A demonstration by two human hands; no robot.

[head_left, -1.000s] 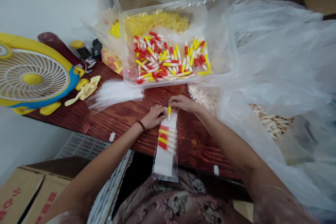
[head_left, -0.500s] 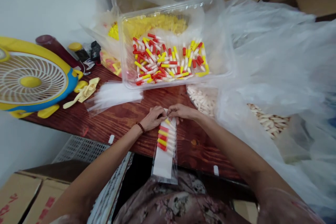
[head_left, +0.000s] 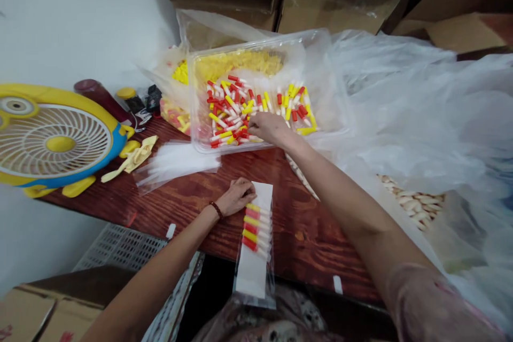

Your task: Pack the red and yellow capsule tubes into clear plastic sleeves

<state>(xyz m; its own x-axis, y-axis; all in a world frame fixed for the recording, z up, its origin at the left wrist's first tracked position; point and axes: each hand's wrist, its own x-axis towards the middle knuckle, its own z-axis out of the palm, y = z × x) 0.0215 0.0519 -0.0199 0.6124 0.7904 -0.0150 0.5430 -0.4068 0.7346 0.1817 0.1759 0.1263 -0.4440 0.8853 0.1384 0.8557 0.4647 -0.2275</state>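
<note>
A clear plastic bag (head_left: 251,278) with a white card inside lies over the table's front edge. Across the card runs a row of several small tubes (head_left: 257,230), white at one end and red or yellow at the other. My left hand (head_left: 237,196) has its fingers closed at the bag's upper left edge. Over the clear plastic tray (head_left: 336,112), my right hand (head_left: 267,126) reaches into a heap of similar loose tubes (head_left: 230,109). Its fingers are curled together, and what lies between the fingertips is hidden.
A yellow and blue fan (head_left: 60,144) stands at the left, near pale yellow gloves (head_left: 132,159). A stack of clear bags (head_left: 180,159) lies before the tray. Big translucent plastic sacks (head_left: 401,101) fill the right side. Cardboard boxes (head_left: 340,5) stand behind.
My right hand has left the top of the bag and moved up to the heap in the tray. The top tube now lies in line with the row. My left hand stays at the bag.
</note>
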